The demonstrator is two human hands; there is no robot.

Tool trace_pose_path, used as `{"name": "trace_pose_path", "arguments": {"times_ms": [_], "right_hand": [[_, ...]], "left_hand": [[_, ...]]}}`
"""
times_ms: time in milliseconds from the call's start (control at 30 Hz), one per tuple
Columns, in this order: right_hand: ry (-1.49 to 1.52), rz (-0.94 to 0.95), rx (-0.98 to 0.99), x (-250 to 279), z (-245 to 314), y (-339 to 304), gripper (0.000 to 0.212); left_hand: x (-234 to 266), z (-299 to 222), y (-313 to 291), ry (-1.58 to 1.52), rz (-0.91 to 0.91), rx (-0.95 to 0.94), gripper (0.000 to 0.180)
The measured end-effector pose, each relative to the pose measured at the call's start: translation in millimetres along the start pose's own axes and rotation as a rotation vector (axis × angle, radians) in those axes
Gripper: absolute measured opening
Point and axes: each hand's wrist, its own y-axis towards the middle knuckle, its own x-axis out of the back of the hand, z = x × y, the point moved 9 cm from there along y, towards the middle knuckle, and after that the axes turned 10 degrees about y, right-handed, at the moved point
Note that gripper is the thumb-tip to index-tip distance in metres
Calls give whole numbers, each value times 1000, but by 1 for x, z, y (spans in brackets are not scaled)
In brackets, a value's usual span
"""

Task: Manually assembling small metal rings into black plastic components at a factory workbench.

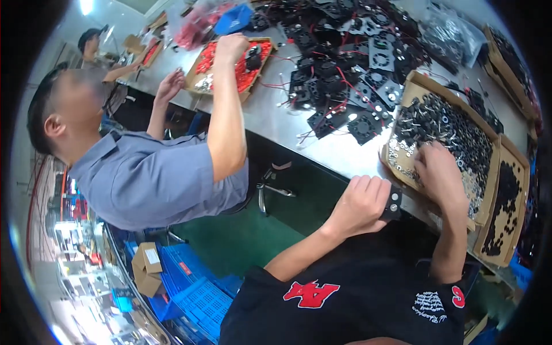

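Note:
My left hand (363, 206) is closed around a small black part (393, 205) with silver round spots on its end, held in front of the table edge. The rest of that part is hidden by my fingers. My right hand (440, 172) reaches into a cardboard tray (430, 86), its fingers bent together among the hardware. Whatever sits at those fingertips is too small to make out. Dark screws (411, 122) fill the tray's far side, with loose black nuts (468, 129) on the right and silver nuts (397, 154) along the left edge.
Black fans with red wires (339, 86) are heaped on the metal table (276, 118). Beside my tray lies another cardboard tray (506, 215) of small black pieces. At left, a co-worker (161, 172) works over a tray of red parts (247, 77). Blue crates (201, 302) stand on the floor.

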Motion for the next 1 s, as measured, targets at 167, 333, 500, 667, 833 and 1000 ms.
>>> {"name": "trace_pose_path", "arguments": {"times_ms": [167,333,500,667,833,1000], "right_hand": [[-22,86,75,0,-10,2,12],[32,17,79,5,5,4,9],[33,52,127,-4,4,0,9],[103,3,100,1,4,-2,6],[77,16,67,-1,-7,0,5],[9,82,46,-1,-6,3,13]], "left_hand": [[8,-3,15,44,-18,-40,47],[8,-4,17,44,-54,-23,49],[0,-3,16,-26,-51,24,54],[3,-5,15,-2,-60,6,42],[2,-6,15,-40,-21,21,52],[7,-15,25,-52,-7,-32,52]]}}
